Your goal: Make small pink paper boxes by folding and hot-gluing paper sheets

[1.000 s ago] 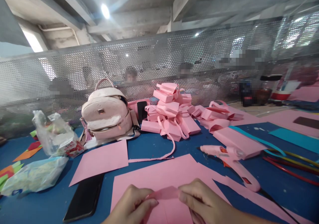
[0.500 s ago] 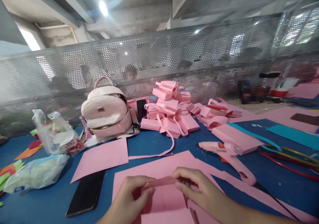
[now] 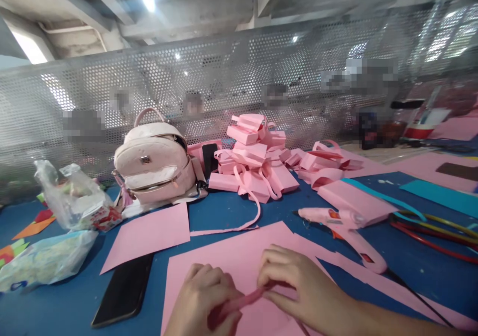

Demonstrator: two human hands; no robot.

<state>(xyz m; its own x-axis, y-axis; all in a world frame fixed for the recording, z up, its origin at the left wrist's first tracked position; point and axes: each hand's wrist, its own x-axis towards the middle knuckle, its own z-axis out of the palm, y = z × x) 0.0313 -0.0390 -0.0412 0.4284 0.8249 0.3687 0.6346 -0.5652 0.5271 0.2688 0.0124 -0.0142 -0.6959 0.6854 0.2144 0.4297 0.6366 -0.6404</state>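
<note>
Low in the middle of the view, a narrow folded edge of pink paper (image 3: 246,301) stretches between my two hands. My left hand (image 3: 207,298) pinches its left end, with the thumb underneath and the fingers curled over. The right end sits between the thumb and fingers of my right hand (image 3: 293,283). Under both hands lies a large pink paper sheet (image 3: 220,254); my fingers hide much of the folded piece. To the right of my right hand, a pink glue gun (image 3: 347,226) rests on its side on the blue table.
A black phone (image 3: 123,291) lies left, partly under a pink sheet (image 3: 149,234). Farther back stand a pale pink backpack (image 3: 153,162) and a pile of folded pink paper boxes (image 3: 254,162). Plastic bags (image 3: 48,259) lie left. A perforated metal screen (image 3: 224,87) closes off the back.
Both hands still hold the pink paper. My left hand has rolled inward and lower, and the folded edge now slants up to the right. The view has shifted slightly.
</note>
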